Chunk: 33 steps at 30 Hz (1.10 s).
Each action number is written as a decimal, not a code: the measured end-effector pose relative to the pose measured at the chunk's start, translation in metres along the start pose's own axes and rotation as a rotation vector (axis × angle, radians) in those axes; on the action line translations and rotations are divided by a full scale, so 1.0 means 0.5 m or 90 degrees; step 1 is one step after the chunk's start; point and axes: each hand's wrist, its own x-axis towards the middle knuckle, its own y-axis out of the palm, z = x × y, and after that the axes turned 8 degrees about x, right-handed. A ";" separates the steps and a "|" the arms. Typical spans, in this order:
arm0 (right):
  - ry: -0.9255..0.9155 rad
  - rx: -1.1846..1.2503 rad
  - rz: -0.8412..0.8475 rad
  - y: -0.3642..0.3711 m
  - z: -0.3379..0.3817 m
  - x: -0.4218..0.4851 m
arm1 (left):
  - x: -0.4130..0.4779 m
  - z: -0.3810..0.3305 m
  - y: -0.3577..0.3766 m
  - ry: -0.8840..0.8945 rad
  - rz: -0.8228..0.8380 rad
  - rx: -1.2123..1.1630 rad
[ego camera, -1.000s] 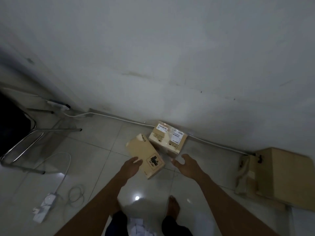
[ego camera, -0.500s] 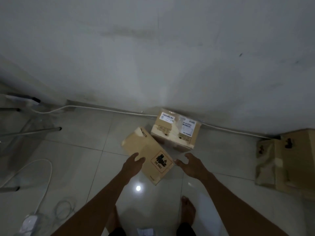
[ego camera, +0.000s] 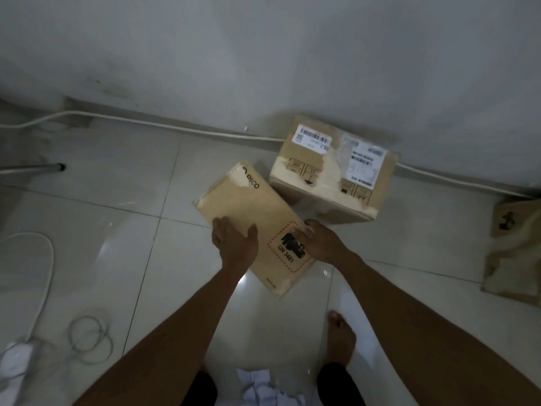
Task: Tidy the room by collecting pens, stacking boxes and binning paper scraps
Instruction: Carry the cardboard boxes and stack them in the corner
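A flat tan cardboard box [ego camera: 243, 200] printed "PICO" and "UN 3481" lies askew on the white tiled floor. My left hand [ego camera: 234, 241] grips its left edge, thumb spread across the top face. My right hand [ego camera: 320, 243] holds the right edge by the hazard label, fingertips curled onto the top. Just behind it, against the wall, sits a taller taped cardboard box [ego camera: 330, 174] with shipping labels; the two boxes nearly touch at a corner. White crumpled paper scraps [ego camera: 263, 388] show at the bottom edge between my legs. No pens are in view.
A third, worn cardboard box [ego camera: 515, 250] stands at the right edge. A white cable [ego camera: 175, 128] runs along the wall base. A power strip [ego camera: 14, 358] with looped cords lies lower left, a metal chair leg [ego camera: 32, 169] at left. My bare foot [ego camera: 339, 338] is below the boxes.
Both hands have come down onto the flat box and closed on its left and right edges; before, they hovered open beside it. The view has dropped closer to the floor.
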 end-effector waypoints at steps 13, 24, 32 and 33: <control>-0.084 0.060 -0.007 0.202 -0.024 -0.051 | 0.019 0.182 -0.029 -0.251 -0.108 -0.160; -0.034 -0.025 -0.013 0.229 -0.059 0.031 | 0.075 0.286 -0.046 -0.355 -0.145 -0.423; -0.007 0.040 -0.078 0.203 -0.059 0.118 | 0.159 0.343 -0.064 -0.391 0.019 -0.552; -0.002 0.056 -0.072 0.203 -0.057 0.130 | 0.176 0.350 -0.066 -0.386 0.051 -0.550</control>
